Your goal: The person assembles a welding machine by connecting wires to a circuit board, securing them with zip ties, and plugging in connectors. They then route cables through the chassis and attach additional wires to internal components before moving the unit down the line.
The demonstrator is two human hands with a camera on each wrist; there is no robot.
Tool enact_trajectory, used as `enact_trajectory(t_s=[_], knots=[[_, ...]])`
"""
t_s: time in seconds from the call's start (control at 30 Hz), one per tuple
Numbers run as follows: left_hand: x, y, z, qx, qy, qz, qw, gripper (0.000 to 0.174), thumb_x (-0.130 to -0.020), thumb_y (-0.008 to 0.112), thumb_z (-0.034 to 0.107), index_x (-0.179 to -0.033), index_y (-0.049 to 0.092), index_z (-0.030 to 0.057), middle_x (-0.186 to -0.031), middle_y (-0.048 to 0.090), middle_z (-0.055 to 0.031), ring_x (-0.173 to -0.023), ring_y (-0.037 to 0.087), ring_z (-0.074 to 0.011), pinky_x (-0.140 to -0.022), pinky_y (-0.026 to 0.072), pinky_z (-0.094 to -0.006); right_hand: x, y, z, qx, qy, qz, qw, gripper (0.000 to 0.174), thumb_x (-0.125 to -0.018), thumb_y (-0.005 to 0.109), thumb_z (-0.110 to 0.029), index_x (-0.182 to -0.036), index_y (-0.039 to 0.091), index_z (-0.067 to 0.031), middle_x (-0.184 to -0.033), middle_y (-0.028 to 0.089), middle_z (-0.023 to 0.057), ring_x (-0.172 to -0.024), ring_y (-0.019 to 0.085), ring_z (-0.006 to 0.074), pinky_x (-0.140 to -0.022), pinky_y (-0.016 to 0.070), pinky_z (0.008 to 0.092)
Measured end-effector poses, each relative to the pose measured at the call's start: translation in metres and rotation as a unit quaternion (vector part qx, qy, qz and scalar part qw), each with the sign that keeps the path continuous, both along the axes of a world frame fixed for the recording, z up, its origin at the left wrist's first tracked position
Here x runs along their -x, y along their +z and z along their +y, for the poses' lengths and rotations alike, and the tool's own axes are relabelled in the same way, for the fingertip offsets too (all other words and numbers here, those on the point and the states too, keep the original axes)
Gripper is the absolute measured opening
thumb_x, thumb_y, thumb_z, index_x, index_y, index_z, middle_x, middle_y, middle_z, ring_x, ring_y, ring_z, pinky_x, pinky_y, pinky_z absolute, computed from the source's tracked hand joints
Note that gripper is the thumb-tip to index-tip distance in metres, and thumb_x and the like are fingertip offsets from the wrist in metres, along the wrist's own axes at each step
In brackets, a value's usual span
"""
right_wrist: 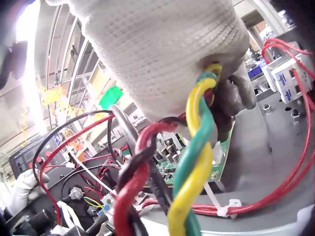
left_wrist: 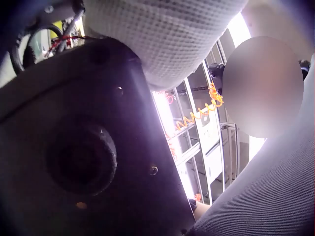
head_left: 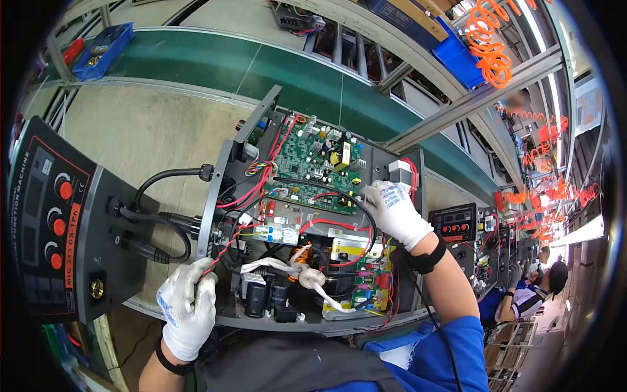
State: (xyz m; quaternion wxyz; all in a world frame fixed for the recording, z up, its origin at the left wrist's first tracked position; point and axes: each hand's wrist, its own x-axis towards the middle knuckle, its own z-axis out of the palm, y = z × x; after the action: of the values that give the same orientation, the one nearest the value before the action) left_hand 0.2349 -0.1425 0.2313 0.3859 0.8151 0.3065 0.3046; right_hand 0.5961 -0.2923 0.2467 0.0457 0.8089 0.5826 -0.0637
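Note:
An opened welding machine chassis (head_left: 219, 189) lies in front of me, its electronics exposed. My gloved right hand (head_left: 395, 209) is at the right edge of the green circuit board (head_left: 307, 153). In the right wrist view, its curled fingers grip a yellow-and-green twisted wire (right_wrist: 197, 147), with a red-and-black twisted wire (right_wrist: 134, 182) running up beside it. My gloved left hand (head_left: 188, 304) is at the chassis's near left corner, thumb and fingers pinching a thin red wire (head_left: 222, 253). The left wrist view shows mostly the dark panel (left_wrist: 133, 147) and glove; those fingertips are hidden there.
A front-panel unit with red knobs (head_left: 55, 225) stands at left, joined to the chassis by black cables (head_left: 163, 173). Beyond runs a green conveyor (head_left: 287, 72) with a blue parts bin (head_left: 104, 52). Orange coiled hoses (head_left: 490, 52) hang at right; another person (head_left: 522, 294) works farther along.

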Motion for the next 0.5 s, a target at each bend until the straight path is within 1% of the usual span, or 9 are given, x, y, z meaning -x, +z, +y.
enact_trajectory(t_s=[0.1, 0.23, 0.3, 0.33, 0.37, 0.4, 0.43, 0.47, 0.5], knots=[[-0.003, 0.002, -0.001, -0.002, 0.009, -0.001, 1.000, 0.018, -0.081, 0.058, -0.003, -0.098, 0.064, 0.0001, -0.079, 0.064, -0.0140, -0.068, 0.063, -0.0292, -0.063, 0.0491, -0.0362, 0.002, -0.003, 0.004, -0.030, 0.011, -0.009, 0.999, 0.014, -0.086, 0.057, -0.019, -0.089, 0.062, -0.0067, -0.085, 0.062, 0.0140, -0.086, 0.061, 0.0333, -0.077, 0.0465, 0.0453], [-0.005, -0.003, -0.004, 0.022, 0.026, -0.028, 0.999, 0.018, -0.081, 0.057, -0.003, -0.097, 0.064, -0.0008, -0.077, 0.064, -0.0140, -0.067, 0.063, -0.0280, -0.063, 0.0491, -0.0358, -0.001, -0.010, 0.000, -0.064, -0.012, 0.053, 0.996, 0.015, -0.087, 0.058, -0.019, -0.085, 0.064, -0.0057, -0.082, 0.062, 0.0170, -0.084, 0.062, 0.0365, -0.074, 0.0482, 0.0465], [-0.002, -0.004, -0.003, 0.017, 0.030, -0.013, 0.999, 0.017, -0.082, 0.056, -0.003, -0.097, 0.064, -0.0014, -0.078, 0.064, -0.0148, -0.067, 0.063, -0.0288, -0.064, 0.0496, -0.0358, -0.002, -0.012, -0.001, -0.054, -0.060, 0.092, 0.993, 0.016, -0.087, 0.058, -0.020, -0.086, 0.066, -0.0064, -0.084, 0.063, 0.0162, -0.086, 0.062, 0.0356, -0.076, 0.0485, 0.0457], [-0.004, -0.002, -0.003, -0.017, 0.026, -0.020, 0.999, 0.017, -0.082, 0.056, -0.003, -0.097, 0.064, -0.0012, -0.079, 0.064, -0.0150, -0.068, 0.063, -0.0293, -0.065, 0.0498, -0.0361, -0.005, -0.012, -0.001, -0.037, -0.081, 0.114, 0.990, 0.016, -0.086, 0.060, -0.022, -0.085, 0.068, -0.0080, -0.087, 0.065, 0.0160, -0.087, 0.063, 0.0345, -0.077, 0.0488, 0.0446], [-0.006, 0.000, -0.003, -0.055, 0.023, -0.025, 0.998, 0.016, -0.082, 0.057, -0.002, -0.097, 0.064, -0.0011, -0.079, 0.064, -0.0152, -0.069, 0.063, -0.0299, -0.066, 0.0499, -0.0365, -0.009, -0.015, -0.005, -0.052, -0.077, 0.112, 0.989, 0.016, -0.086, 0.060, -0.022, -0.085, 0.068, -0.0080, -0.087, 0.065, 0.0160, -0.087, 0.063, 0.0345, -0.077, 0.0488, 0.0446], [-0.005, -0.001, -0.004, -0.039, 0.023, -0.034, 0.998, 0.015, -0.083, 0.058, -0.002, -0.096, 0.064, -0.0010, -0.081, 0.064, -0.0146, -0.072, 0.063, -0.0307, -0.068, 0.0502, -0.0376, -0.013, -0.020, -0.010, -0.081, -0.044, 0.127, 0.988, 0.017, -0.086, 0.060, -0.023, -0.086, 0.069, -0.0087, -0.089, 0.065, 0.0163, -0.088, 0.063, 0.0342, -0.077, 0.0488, 0.0439], [-0.003, 0.000, -0.002, -0.100, 0.000, -0.016, 0.995, 0.014, -0.083, 0.059, 0.000, -0.097, 0.064, 0.0000, -0.083, 0.064, -0.0137, -0.073, 0.062, -0.0306, -0.069, 0.0503, -0.0380, -0.014, -0.022, -0.010, -0.113, -0.004, 0.144, 0.983, 0.018, -0.086, 0.061, -0.025, -0.086, 0.070, -0.0094, -0.091, 0.066, 0.0167, -0.089, 0.063, 0.0339, -0.077, 0.0489, 0.0432], [-0.001, -0.008, -0.003, -0.110, 0.003, -0.028, 0.994, 0.016, -0.084, 0.059, 0.000, -0.099, 0.064, 0.0006, -0.082, 0.065, -0.0129, -0.072, 0.062, -0.0283, -0.068, 0.0503, -0.0367, -0.010, -0.015, -0.005, -0.057, -0.085, 0.156, 0.982, 0.021, -0.084, 0.062, -0.028, -0.089, 0.071, -0.0092, -0.094, 0.067, 0.0159, -0.091, 0.064, 0.0329, -0.078, 0.0498, 0.0414], [0.002, -0.013, -0.002, -0.124, 0.009, -0.041, 0.991, 0.018, -0.084, 0.060, 0.000, -0.101, 0.065, 0.0012, -0.082, 0.065, -0.0121, -0.070, 0.062, -0.0261, -0.067, 0.0503, -0.0354, -0.008, -0.006, -0.003, -0.018, -0.119, 0.155, 0.981, 0.025, -0.084, 0.063, -0.030, -0.094, 0.072, -0.0093, -0.094, 0.068, 0.0142, -0.091, 0.064, 0.0337, -0.081, 0.0503, 0.0412]])
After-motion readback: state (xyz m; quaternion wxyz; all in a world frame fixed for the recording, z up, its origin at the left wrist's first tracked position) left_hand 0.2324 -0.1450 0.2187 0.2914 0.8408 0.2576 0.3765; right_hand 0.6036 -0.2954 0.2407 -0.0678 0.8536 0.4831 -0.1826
